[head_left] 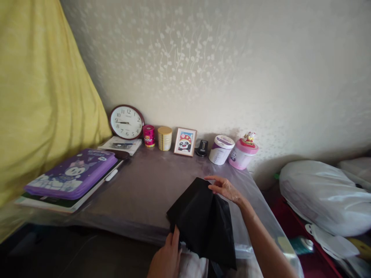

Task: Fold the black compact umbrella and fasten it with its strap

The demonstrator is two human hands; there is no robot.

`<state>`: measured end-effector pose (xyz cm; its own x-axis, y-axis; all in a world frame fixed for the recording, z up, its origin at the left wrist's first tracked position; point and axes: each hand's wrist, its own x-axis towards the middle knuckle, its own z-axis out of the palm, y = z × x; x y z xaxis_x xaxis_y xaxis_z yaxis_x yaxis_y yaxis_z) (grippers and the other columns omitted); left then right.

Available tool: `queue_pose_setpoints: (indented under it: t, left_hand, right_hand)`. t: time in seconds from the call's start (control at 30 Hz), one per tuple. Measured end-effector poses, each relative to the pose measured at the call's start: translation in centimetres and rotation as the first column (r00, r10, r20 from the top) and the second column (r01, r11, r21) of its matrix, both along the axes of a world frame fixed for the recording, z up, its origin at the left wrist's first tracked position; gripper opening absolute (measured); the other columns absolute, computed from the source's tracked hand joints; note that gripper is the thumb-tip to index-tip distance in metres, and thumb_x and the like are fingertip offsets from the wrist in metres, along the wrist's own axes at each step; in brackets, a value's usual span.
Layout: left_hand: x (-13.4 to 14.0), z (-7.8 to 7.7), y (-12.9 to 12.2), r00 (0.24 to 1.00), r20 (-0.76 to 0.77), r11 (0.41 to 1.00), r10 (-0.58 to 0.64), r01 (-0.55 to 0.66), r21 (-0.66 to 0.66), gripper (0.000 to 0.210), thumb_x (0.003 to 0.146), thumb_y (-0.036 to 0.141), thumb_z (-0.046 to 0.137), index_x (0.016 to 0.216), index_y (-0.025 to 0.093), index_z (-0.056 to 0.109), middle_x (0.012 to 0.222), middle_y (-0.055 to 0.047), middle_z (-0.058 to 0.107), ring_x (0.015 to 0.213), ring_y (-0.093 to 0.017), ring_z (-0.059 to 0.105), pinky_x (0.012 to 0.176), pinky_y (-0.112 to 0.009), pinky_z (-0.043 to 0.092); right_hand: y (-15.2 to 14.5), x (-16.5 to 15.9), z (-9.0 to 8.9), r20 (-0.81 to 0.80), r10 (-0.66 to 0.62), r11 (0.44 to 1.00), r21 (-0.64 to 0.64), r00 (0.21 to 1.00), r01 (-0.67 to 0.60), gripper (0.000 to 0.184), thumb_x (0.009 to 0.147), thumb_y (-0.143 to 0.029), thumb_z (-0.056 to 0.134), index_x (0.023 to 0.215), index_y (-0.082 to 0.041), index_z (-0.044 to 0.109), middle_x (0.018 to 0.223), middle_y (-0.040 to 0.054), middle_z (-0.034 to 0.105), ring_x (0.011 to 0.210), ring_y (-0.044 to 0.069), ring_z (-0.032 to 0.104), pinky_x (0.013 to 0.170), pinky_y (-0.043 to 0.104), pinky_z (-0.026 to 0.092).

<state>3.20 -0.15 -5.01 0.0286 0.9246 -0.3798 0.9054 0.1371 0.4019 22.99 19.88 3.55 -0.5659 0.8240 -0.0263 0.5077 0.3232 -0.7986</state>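
A piece of thin black cloth (199,216), creased into broad pleats, hangs over the table's front edge and partly above my lap. What kind of article it is cannot be told from here. My right hand (224,189) is at its upper edge, the index finger stretched along the top and the other fingers pinching the fabric. Lower down, my left hand (168,253) grips the left edge with its thumb or a finger pointing up; the rest of its grip is hidden.
A clear cover lies over the table (139,185). Along the wall stand a clock (126,122), a pink can (148,136), a yellow tin (165,138), a panda picture (185,142) and two tubs. A purple folder (72,173) is left; white bags (321,193) lie right.
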Motion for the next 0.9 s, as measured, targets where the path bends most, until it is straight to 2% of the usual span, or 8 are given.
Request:
queue_pose_setpoints:
  t: [0.07, 0.17, 0.33, 0.5, 0.63, 0.73, 0.8, 0.9]
  left_hand:
    - [0.0, -0.3, 0.0, 1.000, 0.002, 1.000, 0.009, -0.009, 0.018, 0.054, 0.089, 0.017, 0.027, 0.142, 0.014, 0.016, 0.131, -0.016, 0.045, 0.095, -0.021, 0.061, 0.075, -0.030, 0.046]
    - [-0.1, -0.7, -0.1, 1.000, -0.002, 0.999, 0.014, -0.014, 0.043, 0.055, 0.089, 0.018, 0.027, 0.142, 0.013, 0.014, 0.132, -0.016, 0.044, 0.097, -0.021, 0.060, 0.077, -0.030, 0.045]
    - [-0.3, -0.8, -0.2, 0.999, 0.029, 0.998, 0.028, -0.030, 0.052, 0.058, 0.089, 0.020, 0.027, 0.143, 0.015, 0.006, 0.133, -0.015, 0.044, 0.096, -0.020, 0.060, 0.076, -0.028, 0.044]
    - [-0.4, -0.8, -0.3, 0.999, 0.021, 0.995, 0.025, -0.027, 0.097, 0.060, 0.089, 0.021, 0.028, 0.143, 0.015, 0.002, 0.130, -0.014, 0.046, 0.091, -0.019, 0.061, 0.074, -0.026, 0.044]
    - [-0.5, -1.3, -0.5, 1.000, 0.002, 0.989, 0.004, -0.004, 0.146, 0.060, 0.089, 0.021, 0.027, 0.143, 0.014, 0.001, 0.129, -0.013, 0.048, 0.087, -0.019, 0.062, 0.071, -0.027, 0.045]
    - [-0.6, -1.5, -0.5, 1.000, -0.002, 0.987, 0.000, 0.001, 0.163, 0.060, 0.089, 0.021, 0.026, 0.143, 0.014, 0.002, 0.129, -0.013, 0.048, 0.088, -0.019, 0.061, 0.073, -0.028, 0.046]
    - [-0.6, -1.5, -0.5, 1.000, 0.001, 0.988, 0.003, -0.004, 0.157, 0.060, 0.090, 0.022, 0.027, 0.143, 0.015, 0.001, 0.130, -0.013, 0.048, 0.090, -0.018, 0.061, 0.074, -0.027, 0.046]
    - [-0.6, -1.5, -0.6, 1.000, -0.005, 0.986, -0.001, 0.002, 0.166, 0.060, 0.090, 0.021, 0.028, 0.143, 0.017, 0.000, 0.130, -0.012, 0.047, 0.094, -0.018, 0.060, 0.076, -0.026, 0.046]
  right_hand:
    - [0.0, -0.3, -0.2, -0.026, 0.042, 0.999, -0.006, 0.999, -0.042, 0.040, 0.077, -0.027, 0.055, 0.117, -0.021, 0.054, 0.075, -0.0005, 0.060, 0.057, 0.009, 0.053, 0.053, 0.020, 0.045]
    - [-0.1, -0.5, -0.2, -0.014, 0.105, 0.988, 0.114, 0.994, -0.103, 0.038, 0.074, -0.016, 0.052, 0.111, -0.023, 0.058, 0.100, 0.0028, 0.058, 0.060, 0.007, 0.053, 0.058, 0.022, 0.047]
    - [-0.8, 0.7, 0.3, 0.120, 0.060, 0.936, 0.337, 0.991, -0.098, 0.030, 0.071, -0.007, 0.047, 0.089, -0.021, 0.067, 0.093, 0.0032, 0.057, 0.072, 0.011, 0.055, 0.065, 0.023, 0.046]
    - [-2.5, 3.5, 0.0, 0.029, -0.014, 0.915, 0.402, 0.999, 0.001, 0.019, 0.073, -0.009, 0.045, 0.076, -0.018, 0.061, 0.105, 0.0062, 0.058, 0.078, 0.014, 0.059, 0.065, 0.024, 0.048]
    - [-4.9, 4.8, -1.1, 0.013, -0.040, 0.900, 0.435, 0.999, 0.031, 0.029, 0.077, -0.010, 0.041, 0.098, -0.021, 0.058, 0.122, 0.0088, 0.053, 0.079, 0.013, 0.061, 0.064, 0.026, 0.050]
    - [-6.8, 4.8, -1.6, 0.067, -0.014, 0.870, 0.492, 0.998, -0.021, 0.041, 0.081, -0.011, 0.039, 0.117, -0.025, 0.053, 0.131, 0.0084, 0.047, 0.096, 0.016, 0.060, 0.078, 0.031, 0.051]
    - [-7.7, 4.6, -1.8, 0.087, 0.012, 0.846, 0.530, 0.996, -0.056, 0.040, 0.083, -0.011, 0.038, 0.117, -0.026, 0.054, 0.132, 0.0076, 0.047, 0.109, 0.018, 0.055, 0.088, 0.033, 0.047]
    - [-8.3, 4.5, -2.1, 0.083, 0.035, 0.822, 0.564, 0.996, -0.076, 0.033, 0.087, -0.014, 0.037, 0.110, -0.026, 0.058, 0.123, 0.0076, 0.053, 0.107, 0.017, 0.056, 0.088, 0.032, 0.047]
